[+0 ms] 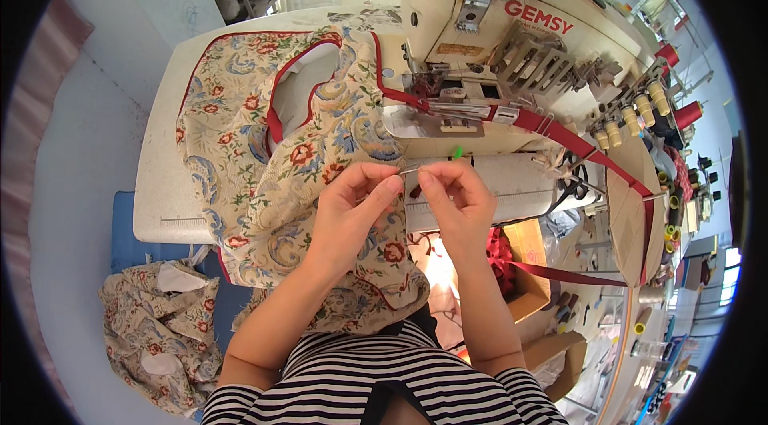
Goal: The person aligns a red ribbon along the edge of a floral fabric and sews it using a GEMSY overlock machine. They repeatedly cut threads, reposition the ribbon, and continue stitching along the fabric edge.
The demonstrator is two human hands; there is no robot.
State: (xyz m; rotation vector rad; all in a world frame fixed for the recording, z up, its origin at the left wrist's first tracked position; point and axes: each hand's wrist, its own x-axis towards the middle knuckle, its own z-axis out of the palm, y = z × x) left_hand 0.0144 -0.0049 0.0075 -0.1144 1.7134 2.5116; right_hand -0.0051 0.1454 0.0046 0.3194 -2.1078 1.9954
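Note:
My left hand (350, 205) and my right hand (458, 202) meet in front of the sewing machine (472, 37), each closed in a pinch. Between the fingertips runs a small thin metal piece (410, 171), too small to name surely. Below and left of my hands, floral fabric (264, 177) with red-bound edges lies over the white machine table (156, 201) and hangs down to my lap. Its red binding tape (552, 130) passes under the machine's presser area and out to the right. A bright green tip (458, 152) shows just beyond my right hand.
More floral fabric (160, 329) lies on a blue surface (124, 225) at lower left. Right of me, a cardboard box (526, 265) holds bunched red tape (500, 261). Yellowish thread cones (645, 110) and black-handled scissors (572, 185) are near the machine.

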